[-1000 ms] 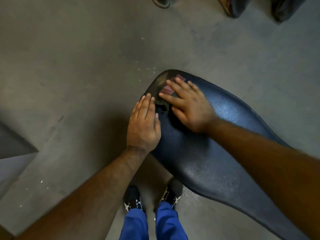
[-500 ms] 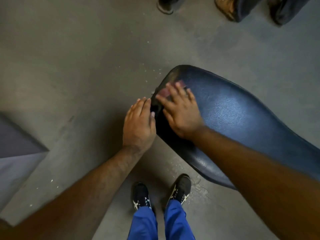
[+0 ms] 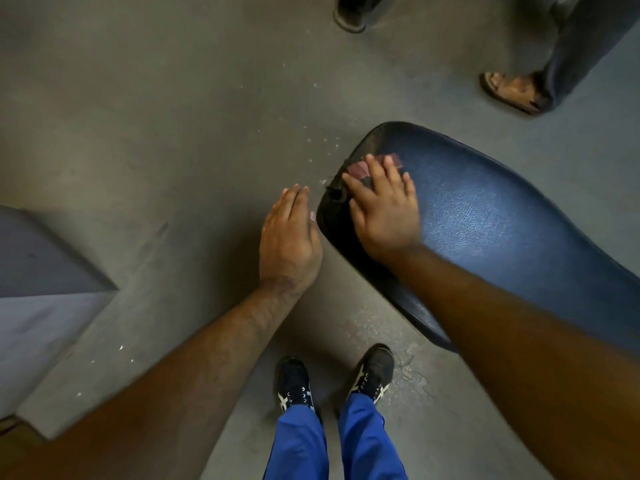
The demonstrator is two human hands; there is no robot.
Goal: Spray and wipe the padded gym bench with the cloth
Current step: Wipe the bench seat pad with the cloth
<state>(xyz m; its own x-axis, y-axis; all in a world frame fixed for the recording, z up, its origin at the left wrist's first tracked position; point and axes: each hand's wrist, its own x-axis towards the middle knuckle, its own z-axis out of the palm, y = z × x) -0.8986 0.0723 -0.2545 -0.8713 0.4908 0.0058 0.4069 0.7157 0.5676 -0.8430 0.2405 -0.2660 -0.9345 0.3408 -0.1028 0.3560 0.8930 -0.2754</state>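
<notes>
Both hands flat: my right hand (image 3: pixel 384 216), fingers (image 3: pixel 375 174) spread, presses the pinkish cloth (image 3: pixel 360 168) onto the padded blue vinyl bench (image 3: pixel 491 223) end; my left hand (image 3: pixel 289 237), fingers together, touches its edge.

Gym floor setting: blue padded bench (image 3: pixel 502 216) at right of frame, bare grey concrete floor (image 3: pixel 156 116), bystanders' feet (image 3: pixel 512 91) at top.

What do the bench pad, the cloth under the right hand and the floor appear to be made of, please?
Bench pad: likely vinyl or faux leather, dark blue, with a pebbled grain and soft sheen.
Cloth: probably woven fabric, matte, reddish-pink and dark patches; mostly hidden under the right hand, so uncertain.
Floor: seemingly concrete, dull grey, scuffed and speckled.
</notes>
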